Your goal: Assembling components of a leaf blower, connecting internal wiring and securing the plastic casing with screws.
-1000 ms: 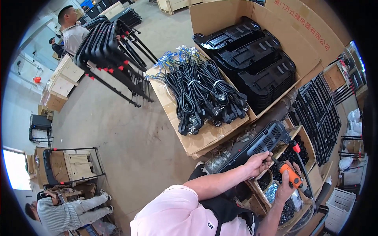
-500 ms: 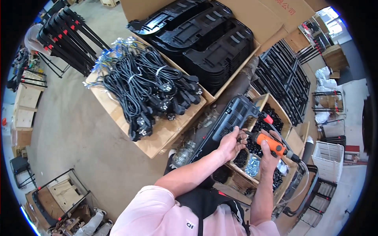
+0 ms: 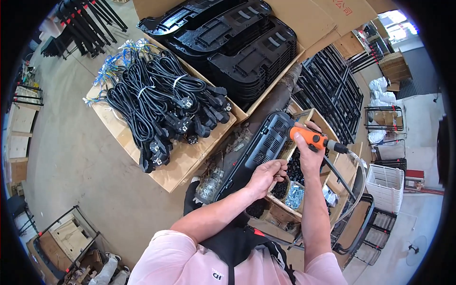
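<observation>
My right hand [image 3: 311, 156] is wrapped round an orange power screwdriver [image 3: 308, 137] with a hose at its back end. Its front end points left, at the far right end of a long black slotted plastic housing [image 3: 272, 145]; whether the tip touches is hidden. My left hand [image 3: 266, 180] is closed in a pinch beside the housing's near right edge; anything between its fingertips is too small to make out. Just right of it, a wooden parts box [image 3: 311, 115] holds black screws [image 3: 280, 189], silver screws [image 3: 295, 195] and small black parts [image 3: 294, 164].
Bundled black power cords [image 3: 156, 95] with plugs lie on a cardboard box [image 3: 176, 177] at left. Behind, a carton holds stacked black plastic panels [image 3: 242, 66]. Black metal frames [image 3: 332, 92] lean at the right. The screwdriver's clear hose [image 3: 359, 190] loops down beside the parts box.
My right hand has carried the screwdriver away from my left hand, up and left to the housing's far end. My left hand has drawn back slightly, toward me and left.
</observation>
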The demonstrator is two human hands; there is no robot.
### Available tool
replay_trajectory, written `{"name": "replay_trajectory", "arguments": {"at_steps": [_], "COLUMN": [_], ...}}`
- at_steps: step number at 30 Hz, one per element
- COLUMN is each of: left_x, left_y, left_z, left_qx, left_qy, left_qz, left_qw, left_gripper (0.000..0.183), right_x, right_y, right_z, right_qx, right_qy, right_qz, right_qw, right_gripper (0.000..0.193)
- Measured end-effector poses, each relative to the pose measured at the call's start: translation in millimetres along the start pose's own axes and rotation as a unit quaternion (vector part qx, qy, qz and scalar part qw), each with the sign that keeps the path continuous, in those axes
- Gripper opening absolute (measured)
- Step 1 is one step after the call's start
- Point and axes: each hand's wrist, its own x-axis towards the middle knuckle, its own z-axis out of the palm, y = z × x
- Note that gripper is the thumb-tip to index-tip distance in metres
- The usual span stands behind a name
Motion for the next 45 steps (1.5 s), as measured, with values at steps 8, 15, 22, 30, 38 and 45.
{"name": "replay_trajectory", "arguments": {"at_steps": [8, 15, 22, 30, 38, 45], "left_x": [-9.9, -11.9, -8.9, -6.2, 1.9, 13.6], "left_y": [17.4, 22.0, 25.1, 31.6, 31.2, 32.7], "left_z": [-12.9, -17.6, -17.0, -21.0, -20.9, -29.3], "left_qx": [0.036, 0.054, 0.008, -0.066, -0.088, -0.181], "left_qy": [-0.023, 0.011, 0.022, 0.062, 0.07, 0.077], "left_qz": [0.016, 0.015, 0.021, 0.018, 0.027, 0.013], "left_qw": [0.999, 0.998, 1.0, 0.996, 0.993, 0.98], "left_gripper": [0.037, 0.022, 0.024, 0.027, 0.028, 0.029], "right_x": [9.3, 19.7, 37.0, 41.3, 42.1, -28.7], "right_y": [8.9, 1.3, -2.7, -1.2, 0.0, -36.4], "right_z": [11.6, 20.4, 30.3, 35.3, 33.6, 8.6], "right_qx": [-0.004, -0.025, -0.084, -0.113, -0.055, 0.002], "right_qy": [-0.024, -0.047, -0.08, -0.09, -0.094, -0.031], "right_qz": [0.004, 0.01, -0.001, -0.015, 0.01, 0.027], "right_qw": [1.0, 0.999, 0.993, 0.989, 0.994, 0.999], "right_gripper": [0.053, 0.05, 0.043, 0.038, 0.042, 0.048]}}
